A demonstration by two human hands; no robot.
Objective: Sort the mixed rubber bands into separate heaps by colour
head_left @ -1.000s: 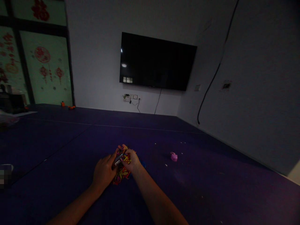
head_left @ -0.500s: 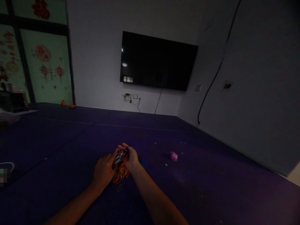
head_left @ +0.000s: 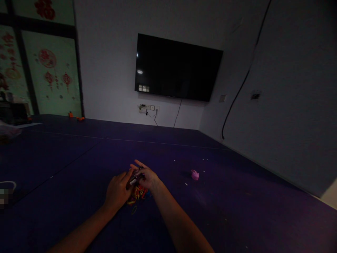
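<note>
My left hand point(head_left: 117, 189) is closed around a small clear container point(head_left: 133, 180) with a pale label and a shiny surface, held tilted toward my right hand. My right hand point(head_left: 149, 178) is at the container's far end. Some of its fingers are stretched out, and the thumb and palm are against a few dark loops point(head_left: 141, 168), which look like rubber bands. Below both hands lies a pile of red and yellow rubber bands point(head_left: 137, 194), partly hidden. One yellowish band point(head_left: 134, 210) lies apart from the pile, toward me.
A pink pouch-like object point(head_left: 195, 175) lies to the right on the dark purple floor point(head_left: 105, 154), among small white scraps. Orange items point(head_left: 80, 119) stand near the glass door. A television point(head_left: 179, 66) hangs on the wall, and a black cable point(head_left: 237, 95) runs down the right wall.
My right hand has turned from palm-up toward palm-down and its fingers have shifted over the container's end. The left hand and container have barely moved.
</note>
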